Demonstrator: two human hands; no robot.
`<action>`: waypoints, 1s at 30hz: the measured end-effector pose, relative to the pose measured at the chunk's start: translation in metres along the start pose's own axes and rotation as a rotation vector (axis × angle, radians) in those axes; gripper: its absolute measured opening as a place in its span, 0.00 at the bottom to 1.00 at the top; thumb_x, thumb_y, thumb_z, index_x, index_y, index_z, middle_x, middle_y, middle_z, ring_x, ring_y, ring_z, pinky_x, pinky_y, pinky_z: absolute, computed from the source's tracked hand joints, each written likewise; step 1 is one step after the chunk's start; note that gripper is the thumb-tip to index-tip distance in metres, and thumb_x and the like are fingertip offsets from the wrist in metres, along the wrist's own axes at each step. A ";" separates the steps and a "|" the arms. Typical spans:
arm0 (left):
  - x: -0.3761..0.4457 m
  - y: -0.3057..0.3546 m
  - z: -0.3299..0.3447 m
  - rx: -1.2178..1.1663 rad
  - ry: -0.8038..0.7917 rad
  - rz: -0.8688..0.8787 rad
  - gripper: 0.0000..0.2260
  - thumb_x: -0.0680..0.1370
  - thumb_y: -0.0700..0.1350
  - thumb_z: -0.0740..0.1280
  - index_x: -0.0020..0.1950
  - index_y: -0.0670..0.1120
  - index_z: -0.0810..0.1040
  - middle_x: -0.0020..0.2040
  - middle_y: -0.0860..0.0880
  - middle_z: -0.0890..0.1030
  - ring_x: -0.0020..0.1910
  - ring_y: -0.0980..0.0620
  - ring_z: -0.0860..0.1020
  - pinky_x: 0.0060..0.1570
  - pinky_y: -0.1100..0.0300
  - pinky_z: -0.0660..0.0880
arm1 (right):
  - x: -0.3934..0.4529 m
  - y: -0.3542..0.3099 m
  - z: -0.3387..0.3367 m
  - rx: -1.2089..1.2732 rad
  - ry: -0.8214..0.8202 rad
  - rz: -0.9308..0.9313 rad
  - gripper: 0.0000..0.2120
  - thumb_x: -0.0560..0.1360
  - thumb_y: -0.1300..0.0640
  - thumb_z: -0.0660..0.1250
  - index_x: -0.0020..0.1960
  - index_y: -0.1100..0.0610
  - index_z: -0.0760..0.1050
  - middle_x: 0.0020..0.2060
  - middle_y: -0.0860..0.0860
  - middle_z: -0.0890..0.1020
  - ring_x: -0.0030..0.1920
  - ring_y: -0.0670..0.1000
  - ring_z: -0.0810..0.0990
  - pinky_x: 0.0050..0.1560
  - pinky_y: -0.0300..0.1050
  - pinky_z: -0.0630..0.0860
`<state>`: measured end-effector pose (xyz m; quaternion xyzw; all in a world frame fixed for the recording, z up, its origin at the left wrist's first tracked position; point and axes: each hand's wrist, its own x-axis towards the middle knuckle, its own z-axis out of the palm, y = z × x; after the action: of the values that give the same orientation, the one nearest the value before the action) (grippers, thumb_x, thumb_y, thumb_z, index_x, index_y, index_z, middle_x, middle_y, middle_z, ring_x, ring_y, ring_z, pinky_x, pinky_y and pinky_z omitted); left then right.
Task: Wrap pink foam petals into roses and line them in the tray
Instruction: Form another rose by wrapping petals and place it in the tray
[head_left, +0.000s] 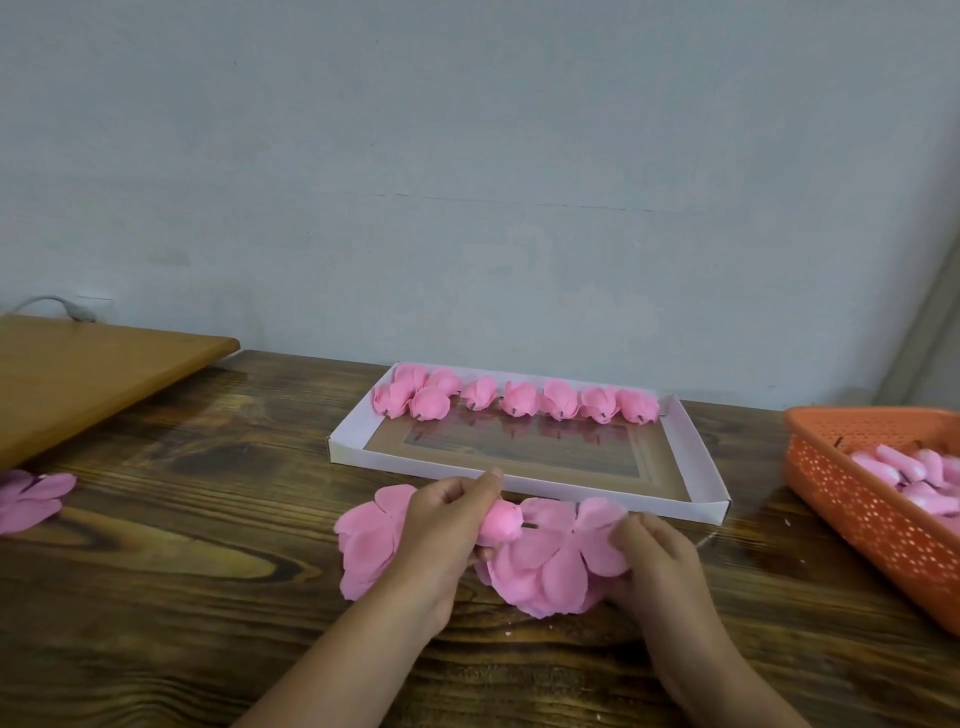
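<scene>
My left hand (447, 525) grips a pink foam rose bud (501, 522) whose thin dark stem points right. Just beside it my right hand (652, 551) pinches a flat pink petal piece (556, 561), and the stem tip meets the hole at its centre. Another pink petal piece (366, 545) lies on the table under and behind my left hand. Beyond my hands stands a white cardboard tray (696, 457) with several finished pink roses (519, 399) lined along its far side.
An orange plastic basket (852, 499) with several pink buds stands at the right edge. More pink petals (31, 499) lie at the far left. A light wooden board (93, 374) overlaps the dark wooden table (182, 597) at back left; a wall rises behind.
</scene>
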<state>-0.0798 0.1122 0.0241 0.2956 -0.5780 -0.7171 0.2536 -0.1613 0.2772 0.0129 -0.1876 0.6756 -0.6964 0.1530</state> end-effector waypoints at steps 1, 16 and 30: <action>0.000 0.000 0.000 0.002 -0.003 0.003 0.11 0.77 0.52 0.73 0.40 0.46 0.81 0.33 0.50 0.84 0.40 0.47 0.83 0.41 0.51 0.81 | -0.001 -0.002 -0.002 0.100 -0.063 0.055 0.15 0.74 0.55 0.59 0.44 0.57 0.84 0.44 0.56 0.86 0.47 0.62 0.83 0.44 0.59 0.82; -0.003 -0.005 0.002 0.081 0.063 0.226 0.18 0.78 0.49 0.71 0.28 0.48 0.79 0.28 0.51 0.78 0.29 0.59 0.77 0.29 0.67 0.75 | -0.005 -0.012 -0.006 0.155 0.033 0.018 0.14 0.80 0.58 0.62 0.35 0.58 0.72 0.37 0.60 0.80 0.37 0.55 0.82 0.35 0.50 0.80; -0.006 -0.012 0.006 0.217 0.112 0.479 0.16 0.78 0.47 0.70 0.31 0.43 0.76 0.24 0.53 0.72 0.27 0.60 0.71 0.29 0.67 0.71 | -0.024 -0.017 0.013 0.093 -0.155 -0.038 0.17 0.78 0.57 0.68 0.31 0.54 0.73 0.32 0.53 0.80 0.33 0.51 0.78 0.34 0.43 0.76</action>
<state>-0.0797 0.1228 0.0141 0.2149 -0.6900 -0.5532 0.4144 -0.1332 0.2775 0.0291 -0.2465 0.6250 -0.7131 0.2003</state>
